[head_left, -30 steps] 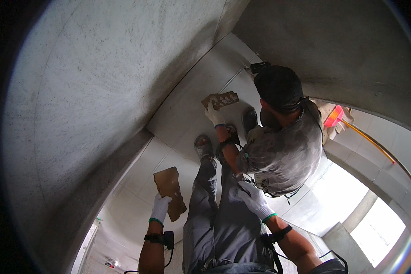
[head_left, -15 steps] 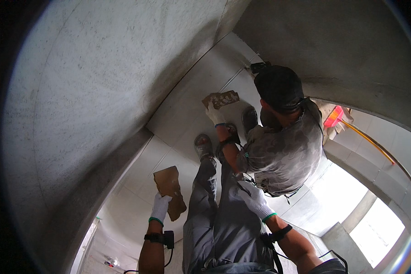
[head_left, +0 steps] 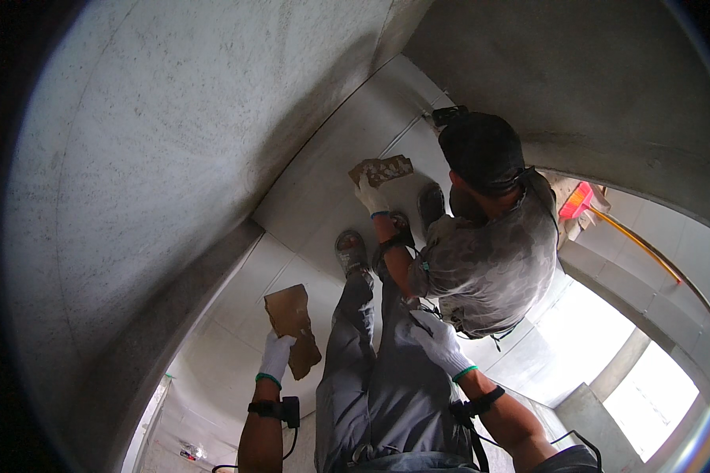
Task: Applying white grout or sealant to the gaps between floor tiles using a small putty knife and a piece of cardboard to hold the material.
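Observation:
My left hand (head_left: 278, 351), in a white glove with a green cuff, grips a torn piece of brown cardboard (head_left: 291, 325) by its left edge. The cardboard hangs over the floor beside my left leg. My right hand (head_left: 440, 340), gloved the same way, rests by my right thigh with its fingers closed. Something dark shows at its fingertips, too small to name. In front of me on the right, a co-worker (head_left: 489, 244) in a dark cap bends low. The co-worker's gloved hand (head_left: 371, 194) holds another brown cardboard piece (head_left: 383, 169) with pale patches, close to the floor.
Pale floor panels (head_left: 315, 205) lie under my feet. A grey wall (head_left: 158, 118) rises on the left, and a darker wall (head_left: 592, 71) stands at the far right. Beyond a doorway on the right is a red broom (head_left: 578, 201) with a yellow handle. Bright light falls through openings there.
Almost nothing differs. The cardboard in my left hand has shifted very slightly upward and to the left.

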The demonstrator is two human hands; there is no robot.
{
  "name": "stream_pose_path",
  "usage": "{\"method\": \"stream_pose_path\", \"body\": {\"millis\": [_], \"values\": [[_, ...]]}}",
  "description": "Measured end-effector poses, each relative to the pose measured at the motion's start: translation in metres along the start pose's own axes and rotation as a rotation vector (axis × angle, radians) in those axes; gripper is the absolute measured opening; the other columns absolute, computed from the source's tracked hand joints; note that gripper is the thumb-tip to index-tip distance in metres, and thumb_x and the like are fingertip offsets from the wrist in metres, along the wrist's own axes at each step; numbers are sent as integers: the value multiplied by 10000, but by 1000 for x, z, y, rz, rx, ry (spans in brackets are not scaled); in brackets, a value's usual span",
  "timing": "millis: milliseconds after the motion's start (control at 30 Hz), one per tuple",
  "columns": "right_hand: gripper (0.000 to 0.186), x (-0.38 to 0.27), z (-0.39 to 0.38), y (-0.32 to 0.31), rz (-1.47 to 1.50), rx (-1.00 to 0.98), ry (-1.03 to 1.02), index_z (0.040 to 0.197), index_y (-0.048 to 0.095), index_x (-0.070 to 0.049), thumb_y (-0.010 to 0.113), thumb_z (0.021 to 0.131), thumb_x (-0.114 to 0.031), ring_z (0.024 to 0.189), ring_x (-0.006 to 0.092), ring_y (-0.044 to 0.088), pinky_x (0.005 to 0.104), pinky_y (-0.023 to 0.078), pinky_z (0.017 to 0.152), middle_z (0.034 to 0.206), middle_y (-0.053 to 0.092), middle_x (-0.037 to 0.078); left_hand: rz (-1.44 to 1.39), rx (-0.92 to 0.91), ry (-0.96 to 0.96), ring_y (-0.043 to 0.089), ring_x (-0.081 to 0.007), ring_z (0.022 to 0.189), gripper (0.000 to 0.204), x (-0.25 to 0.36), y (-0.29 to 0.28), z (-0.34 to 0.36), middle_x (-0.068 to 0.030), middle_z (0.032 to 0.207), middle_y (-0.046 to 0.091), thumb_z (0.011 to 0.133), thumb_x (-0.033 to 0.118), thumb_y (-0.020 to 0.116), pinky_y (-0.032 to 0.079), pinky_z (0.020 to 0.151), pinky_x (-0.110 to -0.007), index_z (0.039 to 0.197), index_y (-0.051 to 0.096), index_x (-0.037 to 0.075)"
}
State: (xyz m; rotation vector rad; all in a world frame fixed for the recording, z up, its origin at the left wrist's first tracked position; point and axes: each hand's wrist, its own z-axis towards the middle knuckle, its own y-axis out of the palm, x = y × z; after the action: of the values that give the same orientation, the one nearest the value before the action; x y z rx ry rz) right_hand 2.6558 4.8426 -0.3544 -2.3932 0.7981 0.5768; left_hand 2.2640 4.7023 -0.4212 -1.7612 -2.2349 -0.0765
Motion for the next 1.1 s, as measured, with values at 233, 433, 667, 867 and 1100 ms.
{"method": "stream_pose_path", "body": {"millis": [233,433,667,867,1100], "values": [[455,0,1,1,11,1,1,1382,630,-17,682,956,-167,1099,233,720,346,536,953,1205,739,167,25,22,-34,666,-261,1032,486,1,-2,-2,-111,1146,703,822,110,660,518,932,-390,1290,623,-14],[466,-1,2,1,16,-6,5,1382,629,-14,689,950,-177,1088,233,723,346,538,952,1185,743,170,48,3,-17,671,-252,955,437,-1,-5,0,-103,1071,706,827,133,647,531,870,-390,1239,644,-13],[468,-10,2,-1,18,-10,35,1384,627,-14,687,951,-182,1119,244,718,351,534,967,1214,738,175,66,20,-3,671,-229,884,411,-1,-4,0,-90,1024,711,829,135,650,535,787,-376,1213,654,-14],[466,-9,3,-2,16,-16,15,1385,628,-19,684,955,-188,1148,265,711,362,526,987,1242,728,185,38,41,7,664,-210,852,378,-3,-5,1,-81,996,707,834,113,656,531,754,-369,1193,655,-6],[459,-13,2,-3,33,-12,20,1381,632,-19,688,957,-186,1160,286,708,364,524,992,1255,724,190,11,22,-11,670,-248,907,430,10,-2,-6,-103,1042,704,833,128,672,534,818,-378,1236,627,-15]]}}
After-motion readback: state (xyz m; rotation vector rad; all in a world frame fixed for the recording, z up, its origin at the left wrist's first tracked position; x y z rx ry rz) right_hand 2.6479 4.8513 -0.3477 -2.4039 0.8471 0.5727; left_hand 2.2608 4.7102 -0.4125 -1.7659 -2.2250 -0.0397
